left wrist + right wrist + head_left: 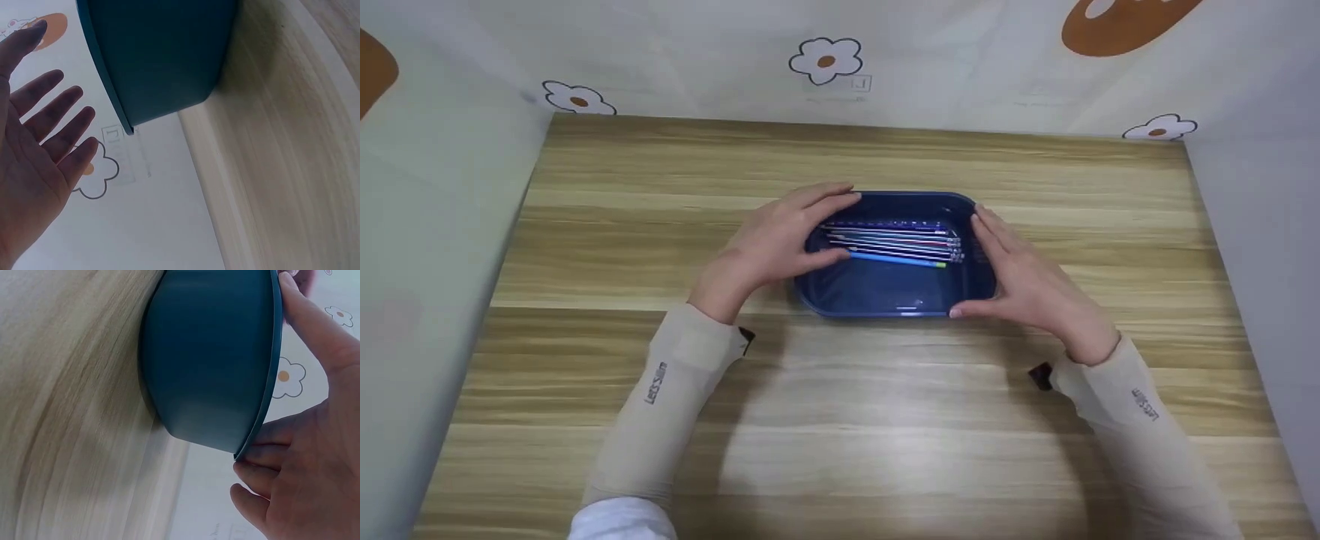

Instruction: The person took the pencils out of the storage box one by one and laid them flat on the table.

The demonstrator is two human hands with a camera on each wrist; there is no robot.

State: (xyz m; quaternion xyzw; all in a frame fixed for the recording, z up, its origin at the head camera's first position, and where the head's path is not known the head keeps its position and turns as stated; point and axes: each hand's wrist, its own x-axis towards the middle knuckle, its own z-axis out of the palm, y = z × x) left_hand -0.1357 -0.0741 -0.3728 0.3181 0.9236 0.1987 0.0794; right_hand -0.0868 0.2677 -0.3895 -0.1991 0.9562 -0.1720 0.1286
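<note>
A dark blue plastic box (877, 306) with rounded corners sits on the wooden table. Inside lie several slim striped pencils (896, 244) side by side, and a bright blue pencil (896, 259) with a green end along their near side. Over the left end of the box is my left hand (780, 236), fingers spread and loose; the left wrist view shows a gap between it and the box. At the opposite end, my right hand (1031, 285) holds the rim, its thumb at the near corner and its fingers at the far corner.
The wooden table (877, 435) extends around the box. A pale wall (960, 67) with flower prints stands behind it, and pale side walls (435, 195) border it left and right.
</note>
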